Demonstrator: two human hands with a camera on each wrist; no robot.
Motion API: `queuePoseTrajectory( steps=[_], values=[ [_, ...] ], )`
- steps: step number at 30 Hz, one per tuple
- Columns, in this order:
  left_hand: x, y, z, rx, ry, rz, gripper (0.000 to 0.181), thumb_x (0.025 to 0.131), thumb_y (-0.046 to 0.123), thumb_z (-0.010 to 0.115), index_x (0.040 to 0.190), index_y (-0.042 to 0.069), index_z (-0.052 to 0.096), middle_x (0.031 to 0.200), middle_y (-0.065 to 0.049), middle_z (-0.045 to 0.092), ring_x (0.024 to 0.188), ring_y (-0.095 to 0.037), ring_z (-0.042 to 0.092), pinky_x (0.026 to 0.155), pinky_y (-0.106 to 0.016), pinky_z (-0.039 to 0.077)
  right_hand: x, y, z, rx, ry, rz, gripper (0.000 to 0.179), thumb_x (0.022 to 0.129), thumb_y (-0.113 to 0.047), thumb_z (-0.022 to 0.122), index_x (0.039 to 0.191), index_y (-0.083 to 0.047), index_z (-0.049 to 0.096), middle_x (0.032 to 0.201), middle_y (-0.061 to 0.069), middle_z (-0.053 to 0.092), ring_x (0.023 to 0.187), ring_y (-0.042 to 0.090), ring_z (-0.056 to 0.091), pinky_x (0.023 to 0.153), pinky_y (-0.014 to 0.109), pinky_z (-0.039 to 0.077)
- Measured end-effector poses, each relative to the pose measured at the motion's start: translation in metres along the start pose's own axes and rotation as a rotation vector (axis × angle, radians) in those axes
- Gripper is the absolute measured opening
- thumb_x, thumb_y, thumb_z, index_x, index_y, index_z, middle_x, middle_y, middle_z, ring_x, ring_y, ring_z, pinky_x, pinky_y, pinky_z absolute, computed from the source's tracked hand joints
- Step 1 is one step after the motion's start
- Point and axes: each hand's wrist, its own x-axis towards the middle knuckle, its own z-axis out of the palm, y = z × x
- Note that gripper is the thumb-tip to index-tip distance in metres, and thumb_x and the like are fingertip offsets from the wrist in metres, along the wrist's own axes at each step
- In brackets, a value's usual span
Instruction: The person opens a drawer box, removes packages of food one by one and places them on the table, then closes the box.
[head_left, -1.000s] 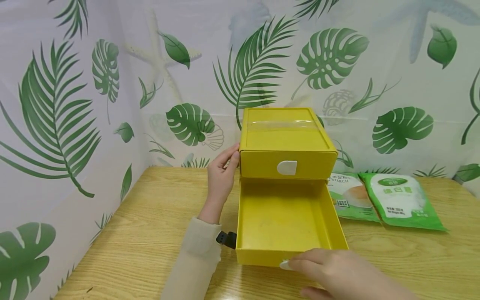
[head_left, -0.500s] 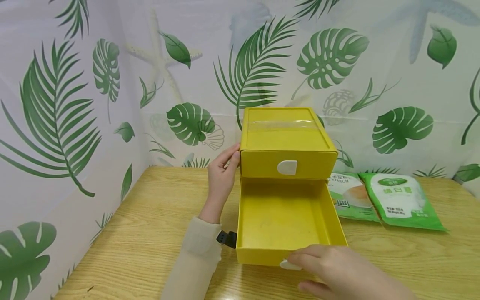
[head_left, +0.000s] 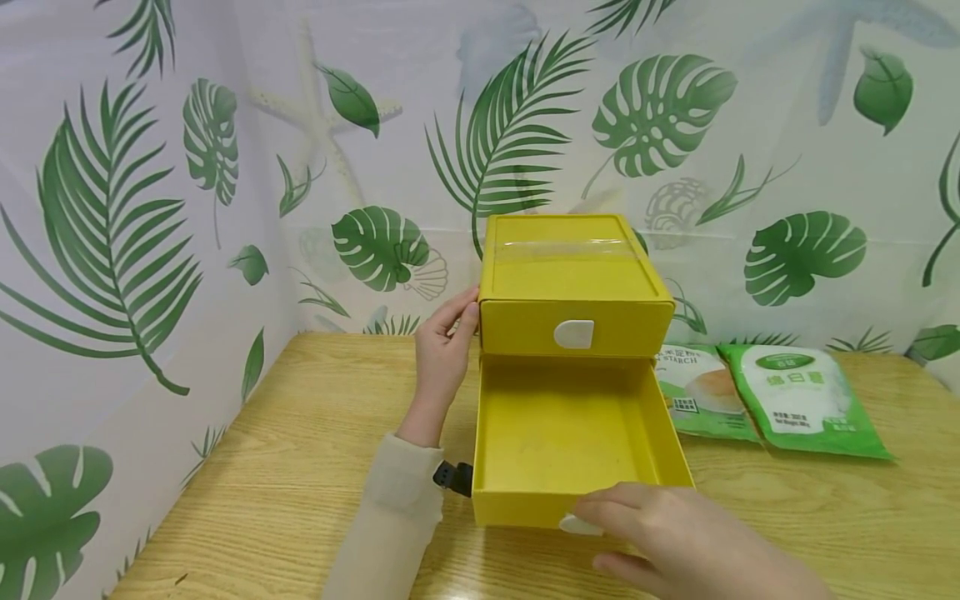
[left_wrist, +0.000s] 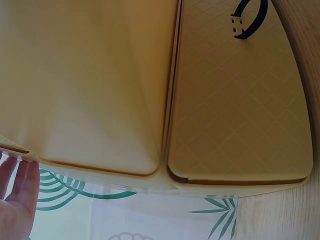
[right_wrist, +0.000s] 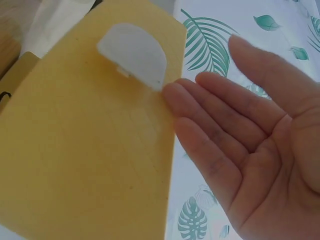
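Since the earlier frame, the lower drawer [head_left: 517, 510] has been pushed inward a little, and the right hand [head_left: 667, 533] has been shifted with it. The right hand's fingers are held extended, with the thumb set apart, and the fingertips are placed at the drawer front beside its white knob [head_left: 581, 525]. The left hand [head_left: 442, 350] is rested against the left side of the yellow drawer unit [head_left: 570, 279]; its fingers are laid along the side and its thumb is set at the front corner. The lower drawer is left pulled well out on the bench [head_left: 300, 467], beneath the upper drawer [head_left: 517, 333], which is closed. A strip of clear tape [head_left: 566, 247] is stuck across the top. To the right of the unit, a starch packet [head_left: 708, 396] and a green-and-white packet [head_left: 806, 400] are laid side by side. Behind, a leaf-patterned cloth [head_left: 405, 167] is hung.
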Motion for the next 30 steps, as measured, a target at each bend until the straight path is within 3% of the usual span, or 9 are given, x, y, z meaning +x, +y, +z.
queuePoseTrajectory(
  steps=[6,14,17,20,24,30],
  values=[
    [0.001,0.001,0.000,-0.009,-0.002,-0.013,0.028,0.090,0.009,0.052,0.113,-0.003,0.058,0.117,-0.015,0.055,0.107,-0.021,0.052,0.078,-0.031,0.049,0.001,-0.001,-0.001,-0.015,0.027,0.040,0.040,0.087,-0.045,0.046,0.113,-0.018,0.060,0.106,-0.008,0.059,0.088,0.006,0.057,0.071,0.026,0.051],
    [0.000,0.000,0.000,0.000,0.001,-0.002,0.028,0.090,0.012,0.052,0.113,-0.002,0.059,0.116,-0.012,0.057,0.106,-0.016,0.053,0.077,-0.028,0.049,0.003,0.000,-0.001,-0.035,0.076,0.024,0.033,0.087,-0.040,0.052,0.110,-0.017,0.061,0.104,-0.008,0.060,0.087,0.007,0.057,0.071,0.025,0.051],
    [0.000,0.001,0.000,-0.006,0.000,-0.008,0.028,0.089,0.011,0.052,0.113,-0.002,0.059,0.116,-0.013,0.056,0.106,-0.018,0.052,0.078,-0.028,0.049,0.003,0.002,0.000,-0.036,0.110,-0.003,0.029,0.085,-0.033,0.058,0.109,-0.017,0.061,0.103,-0.006,0.060,0.086,0.007,0.057,0.070,0.024,0.051],
    [0.000,0.004,0.000,-0.010,-0.004,-0.017,0.027,0.089,0.008,0.052,0.113,-0.004,0.058,0.117,-0.016,0.055,0.107,-0.021,0.052,0.078,-0.029,0.049,0.004,0.004,0.004,-0.079,0.212,-0.086,0.027,0.081,-0.023,0.065,0.105,-0.013,0.062,0.098,-0.004,0.062,0.082,0.008,0.059,0.065,0.023,0.051],
    [-0.003,0.018,0.000,0.004,-0.005,-0.025,0.027,0.090,0.004,0.050,0.113,-0.007,0.057,0.117,-0.019,0.054,0.107,-0.024,0.052,0.078,-0.029,0.049,0.006,0.008,0.007,-0.139,0.330,-0.165,0.025,0.079,-0.020,0.068,0.101,-0.011,0.062,0.094,-0.003,0.062,0.077,0.009,0.060,0.061,0.021,0.050],
    [-0.004,0.029,0.001,0.015,-0.004,-0.028,0.027,0.090,0.004,0.050,0.112,-0.009,0.056,0.116,-0.020,0.054,0.106,-0.025,0.052,0.078,-0.029,0.049,0.008,0.012,0.009,-0.160,0.368,-0.177,0.025,0.080,-0.022,0.067,0.101,-0.010,0.062,0.093,-0.001,0.063,0.076,0.011,0.060,0.059,0.022,0.050]
  ],
)
